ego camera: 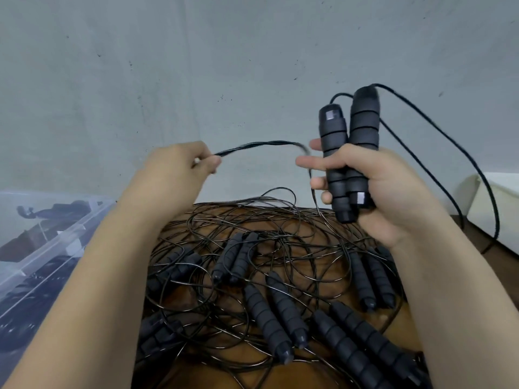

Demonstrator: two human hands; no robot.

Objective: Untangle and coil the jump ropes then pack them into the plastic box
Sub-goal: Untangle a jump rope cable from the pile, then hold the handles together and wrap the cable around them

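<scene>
My right hand (373, 189) grips two black foam jump rope handles (348, 153) side by side, held upright above the table. Their thin black cord (264, 145) runs leftward to my left hand (179, 167), which pinches a bundle of its strands. Another stretch of cord (449, 153) loops off the handle tops to the right and hangs down. Below both hands, a tangle of jump ropes (275, 276) with several black handles covers a round wooden table (317, 248). The clear plastic box (42, 248) stands at the left, with dark ropes inside.
A grey wall fills the background. A white object (497, 197) sits at the right edge, next to the hanging cord. The box's lid or wall edge (73, 242) lies close to my left forearm.
</scene>
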